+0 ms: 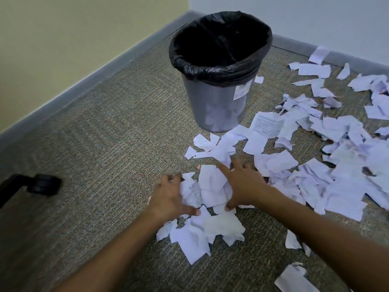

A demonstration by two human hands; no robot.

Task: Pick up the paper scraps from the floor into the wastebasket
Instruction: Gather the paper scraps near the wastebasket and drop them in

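Nearest the camera, a few loose paper scraps [293, 278] are seen at the lower right of the carpeted floor [105, 144], and a small heap of scraps [202, 230] lies just below the hands. Above it, a clump of scraps [208, 188] is bracketed from both sides: the left hand [171, 197] is pressed against its left edge with fingers curled round the paper, and the right hand [242, 185] is laid on its right edge with fingers spread and the thumb hooked in under the lower edge. The clump is judged to be squeezed between the two hands so that many pieces can be lifted at once rather than one by one; it has not yet been raised from the floor. To the right, a broad drift of scraps [326, 161] is spread toward the far wall [315, 15], so most of the task is judged to remain. Beyond the hands, the wastebasket [219, 106] is stood upright near the corner, lined with a black bag [221, 66], its mouth open and within reach, presumably placed close to shorten each carry. At the left edge, a chair caster [45, 184] rests on the floor, well apart from the paper.
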